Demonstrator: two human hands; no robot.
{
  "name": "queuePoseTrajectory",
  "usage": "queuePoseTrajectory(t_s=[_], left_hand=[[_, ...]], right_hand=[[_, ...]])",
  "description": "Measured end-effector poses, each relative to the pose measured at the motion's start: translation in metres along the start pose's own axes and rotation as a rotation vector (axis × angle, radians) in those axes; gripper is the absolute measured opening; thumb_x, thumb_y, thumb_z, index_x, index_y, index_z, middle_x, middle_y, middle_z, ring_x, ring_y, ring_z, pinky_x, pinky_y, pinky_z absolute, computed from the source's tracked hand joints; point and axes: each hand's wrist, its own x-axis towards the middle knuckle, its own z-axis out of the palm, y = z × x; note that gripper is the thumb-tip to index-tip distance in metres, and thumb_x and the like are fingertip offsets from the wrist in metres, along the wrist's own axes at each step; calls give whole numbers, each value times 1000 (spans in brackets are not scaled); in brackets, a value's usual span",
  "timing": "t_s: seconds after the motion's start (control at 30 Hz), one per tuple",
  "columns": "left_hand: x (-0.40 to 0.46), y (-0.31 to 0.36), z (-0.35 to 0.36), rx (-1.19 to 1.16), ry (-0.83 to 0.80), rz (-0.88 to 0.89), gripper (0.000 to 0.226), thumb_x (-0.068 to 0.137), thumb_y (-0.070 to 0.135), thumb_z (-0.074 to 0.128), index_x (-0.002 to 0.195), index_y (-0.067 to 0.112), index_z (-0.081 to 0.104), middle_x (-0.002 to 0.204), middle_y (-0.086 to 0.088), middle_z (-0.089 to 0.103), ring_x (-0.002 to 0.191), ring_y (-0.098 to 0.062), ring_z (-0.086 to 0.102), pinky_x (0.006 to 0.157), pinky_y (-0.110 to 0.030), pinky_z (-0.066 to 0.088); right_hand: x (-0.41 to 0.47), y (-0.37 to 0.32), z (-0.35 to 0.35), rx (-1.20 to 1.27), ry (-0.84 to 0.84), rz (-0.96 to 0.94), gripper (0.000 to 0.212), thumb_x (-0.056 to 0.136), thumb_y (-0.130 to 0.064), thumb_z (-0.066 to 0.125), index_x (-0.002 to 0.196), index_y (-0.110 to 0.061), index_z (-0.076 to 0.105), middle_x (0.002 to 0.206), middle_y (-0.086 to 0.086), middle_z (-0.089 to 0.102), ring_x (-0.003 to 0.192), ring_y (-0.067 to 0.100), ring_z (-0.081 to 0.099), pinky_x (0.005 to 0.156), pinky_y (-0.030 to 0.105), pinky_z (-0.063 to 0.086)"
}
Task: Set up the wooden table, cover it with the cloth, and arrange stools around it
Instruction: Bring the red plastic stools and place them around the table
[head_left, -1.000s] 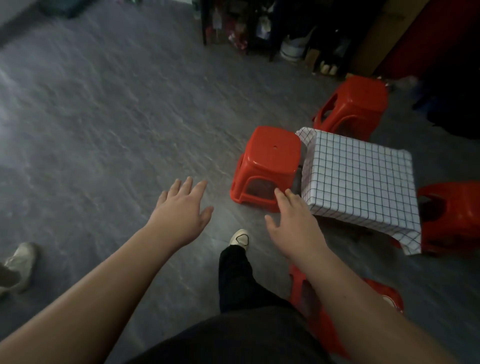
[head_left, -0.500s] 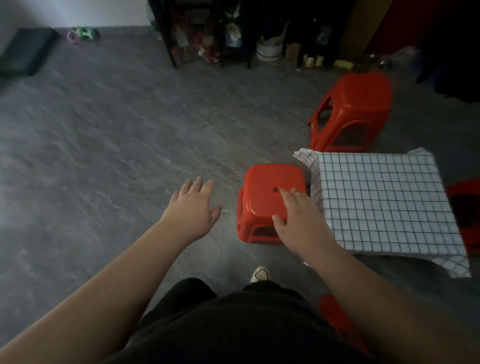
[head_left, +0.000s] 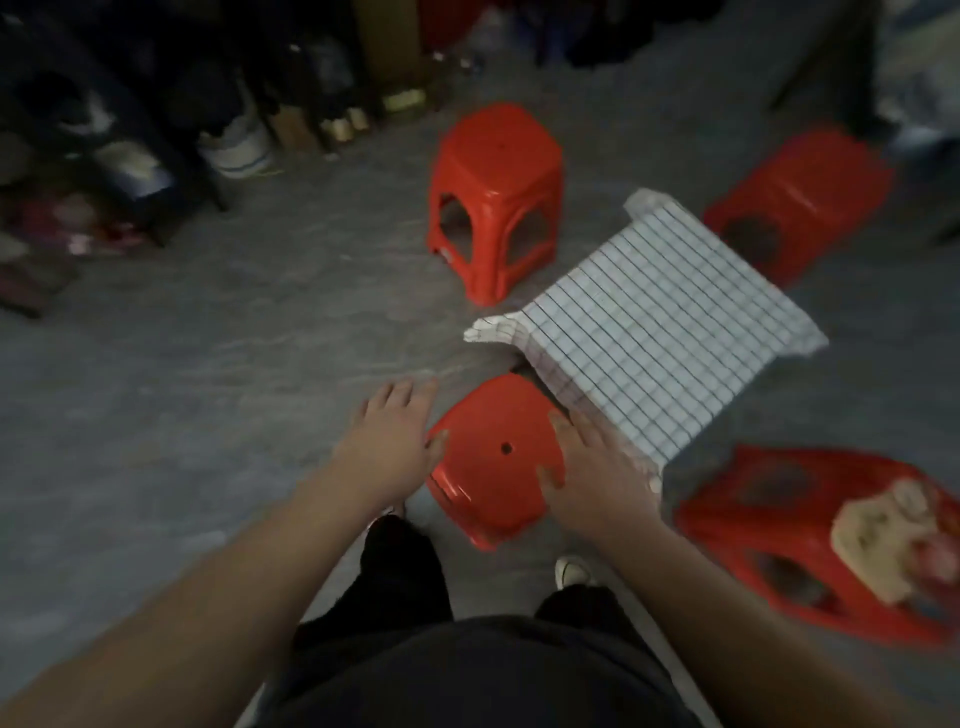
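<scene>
A low table draped in a white checked cloth (head_left: 654, 343) stands on the grey floor. Red plastic stools ring it. The nearest stool (head_left: 493, 457) is just below the table's near corner. My left hand (head_left: 389, 441) lies open at its left edge, fingers spread. My right hand (head_left: 597, 473) lies open on its right edge, fingers straight, next to the cloth. A second stool (head_left: 498, 192) stands beyond the table at the left, a third stool (head_left: 800, 197) at the far right. A fourth stool (head_left: 810, 535) at the right carries a pale, crumpled item (head_left: 883, 535).
Dark shelving with shoes, a white bucket (head_left: 236, 148) and bottles lines the back wall at upper left. My feet and dark trousers (head_left: 405, 571) are just below the nearest stool. Bare grey floor (head_left: 182, 389) stretches to the left.
The view has swung round the table. Both hands have come down onto the nearest stool, the left moving in from the bare floor to its left edge.
</scene>
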Motion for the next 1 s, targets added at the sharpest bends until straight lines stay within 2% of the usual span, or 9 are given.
queuePoseTrajectory(t_s=[0.13,0.3,0.37,0.47,0.63,0.7,0.83,0.93,1.0], left_hand=[[49,-21,-24,104,-146,216,72,99,44,46,158,21,13,163,-10,22,149,-32,19,120,-48,20],[104,-29,-17,133,-250,382,72,97,40,52,157,19,18,162,-15,22,148,-34,23,118,-50,25],[122,-30,2,131,-297,420,74,97,38,54,158,21,15,164,-15,17,148,-35,22,118,-49,26],[146,-33,46,125,-355,459,79,97,36,55,159,22,9,166,-14,6,152,-30,11,120,-43,23],[183,-51,145,112,-444,374,96,89,39,68,158,31,2,165,-15,1,151,-33,14,118,-50,28],[201,-62,182,96,-448,341,105,84,42,74,157,39,-2,165,-14,-3,151,-35,15,117,-52,31],[229,-77,240,29,-439,310,117,75,44,83,155,48,-2,162,-24,-4,151,-38,10,121,-47,24],[239,-88,270,-16,-461,348,120,71,43,86,152,55,-3,164,-13,-8,150,-34,19,118,-47,31],[239,-93,282,-28,-444,362,120,73,39,86,152,54,-3,165,-9,-6,146,-30,29,115,-41,37]], right_hand=[[0,-32,17,192,59,250,72,98,-44,50,159,-23,19,166,6,20,153,28,15,121,48,23],[4,-47,55,334,107,492,75,95,-37,57,159,-23,20,166,4,20,152,26,17,120,45,24],[9,-42,82,405,119,573,75,93,-34,59,158,-21,24,164,8,24,150,28,22,121,44,25],[20,-29,127,518,111,682,75,91,-30,63,157,-17,28,163,12,27,148,31,24,119,44,25],[56,0,219,651,92,814,85,83,-31,68,156,-13,29,160,22,29,148,35,25,122,43,21],[78,11,252,709,100,827,93,80,-35,72,158,-21,23,162,21,21,149,36,24,122,43,22],[114,27,311,779,157,860,113,77,-39,82,159,-38,4,166,11,-3,150,35,17,121,47,26],[131,31,347,781,211,893,119,75,-42,83,158,-43,-3,165,7,-18,150,36,16,118,49,30],[134,31,362,789,263,905,120,76,-37,84,157,-45,-4,164,3,-25,149,35,19,117,48,33]])
